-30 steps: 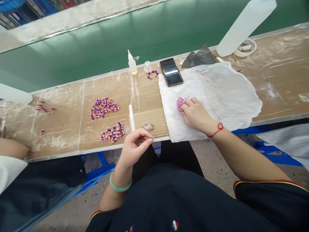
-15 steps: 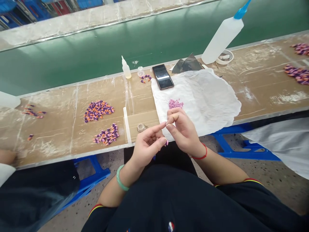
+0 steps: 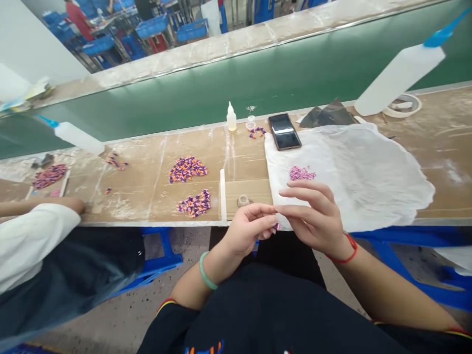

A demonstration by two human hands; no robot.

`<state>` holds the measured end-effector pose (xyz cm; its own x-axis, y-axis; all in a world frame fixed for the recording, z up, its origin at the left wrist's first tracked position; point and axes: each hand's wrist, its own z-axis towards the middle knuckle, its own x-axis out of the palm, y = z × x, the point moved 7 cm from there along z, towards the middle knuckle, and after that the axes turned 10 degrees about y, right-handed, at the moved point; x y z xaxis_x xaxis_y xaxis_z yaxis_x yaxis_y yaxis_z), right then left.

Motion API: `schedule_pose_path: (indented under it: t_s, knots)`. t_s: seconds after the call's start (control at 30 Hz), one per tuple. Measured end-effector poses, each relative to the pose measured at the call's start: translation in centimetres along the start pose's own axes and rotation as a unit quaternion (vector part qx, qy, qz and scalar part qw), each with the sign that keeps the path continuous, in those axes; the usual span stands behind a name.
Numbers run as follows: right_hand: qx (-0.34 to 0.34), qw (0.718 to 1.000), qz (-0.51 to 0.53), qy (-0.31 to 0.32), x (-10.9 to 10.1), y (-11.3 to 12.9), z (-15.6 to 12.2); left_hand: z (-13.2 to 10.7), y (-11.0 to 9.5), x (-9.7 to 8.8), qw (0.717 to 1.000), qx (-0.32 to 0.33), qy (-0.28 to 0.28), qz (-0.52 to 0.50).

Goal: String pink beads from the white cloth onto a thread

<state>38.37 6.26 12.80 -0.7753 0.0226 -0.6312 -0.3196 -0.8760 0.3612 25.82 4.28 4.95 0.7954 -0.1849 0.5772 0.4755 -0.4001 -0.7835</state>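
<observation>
Purple-and-pink piece (image 3: pixel 278 226), small and mostly covered by fingers, sits at the fingertips of the left hand (image 3: pixel 244 229), which pinches it between thumb and curled fingers just over the near edge of the desk (image 3: pixel 134 189). The right hand (image 3: pixel 320 221) meets it there: its index fingertip touches or nearly touches the left one, while its other fingers stretch out loosely. Whether it grasps anything tiny, I cannot tell.

Just beyond the right hand's fingers, a heap of pink beads (image 3: pixel 302 173) lies on a white cloth (image 3: pixel 372 182) that spreads away to that hand's right. A smartphone (image 3: pixel 284 132) rests at the cloth's far left corner, farther from the hands than the beads. Just beyond the left hand is a small round container (image 3: pixel 243 200), with a white strip (image 3: pixel 223 196) to its left. Farther left of that hand lie two piles of small pieces, the purple-and-orange pile (image 3: pixel 188 169) farther away and the purple-and-pink pile (image 3: pixel 194 203) nearer. Well beyond the left hand, a small squeeze bottle (image 3: pixel 231 119) stands upright near the desk's back edge.
</observation>
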Motion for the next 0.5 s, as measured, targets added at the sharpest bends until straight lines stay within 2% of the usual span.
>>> schedule_pose_path:
  t_s: [0.07,0.17,0.23,0.33,0.43,0.5]
  knots:
    - [0.013,1.0,0.013,-0.019,0.2,0.2,-0.4,-0.1,0.1,-0.2,1.0,-0.001,-0.013,-0.025]
    - [0.117,0.985,0.123,-0.02,1.5,-0.3,-1.2,-0.4,-0.1,-0.4,0.999,0.023,-0.026,-0.012]
    - [0.207,0.952,0.225,-0.016,2.9,-0.8,-2.0,-0.7,-0.5,-0.6,0.998,0.045,-0.032,0.022]
    - [0.306,0.879,0.364,-0.034,5.0,-1.0,-3.1,-1.2,-1.2,-1.0,0.994,0.083,-0.041,0.06]
    - [0.353,0.812,0.462,-0.055,6.4,-0.5,-3.2,-1.6,-1.5,-1.3,0.989,0.122,-0.052,0.071]
    - [0.355,0.792,0.493,-0.056,6.9,-0.1,-3.0,-1.8,-1.4,-1.5,0.986,0.139,-0.053,0.074]
